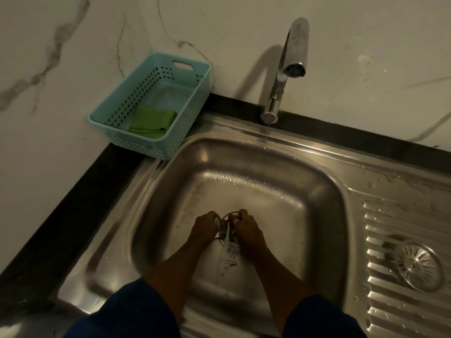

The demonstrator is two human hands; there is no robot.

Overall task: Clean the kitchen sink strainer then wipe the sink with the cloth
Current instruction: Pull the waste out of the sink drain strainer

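Both my hands are down in the steel sink basin (256,191), close together over its floor. My left hand (204,228) and my right hand (245,229) are closed on a small dark piece with a thin ring rim (228,219); what it is cannot be told. A white printed wrapper (229,258) hangs down from between the hands. A round slotted metal strainer (418,265) lies on the ribbed drainboard to the right, apart from both hands. The green cloth (152,121) lies folded inside a teal basket (170,147) at the back left.
A chrome tap (285,69) stands behind the basin, its spout over the back rim, with water dripping at its base. Droplets lie on the rim and the drainboard (390,215). A dark counter strip (73,203) and a marble wall border the sink on the left and at the back.
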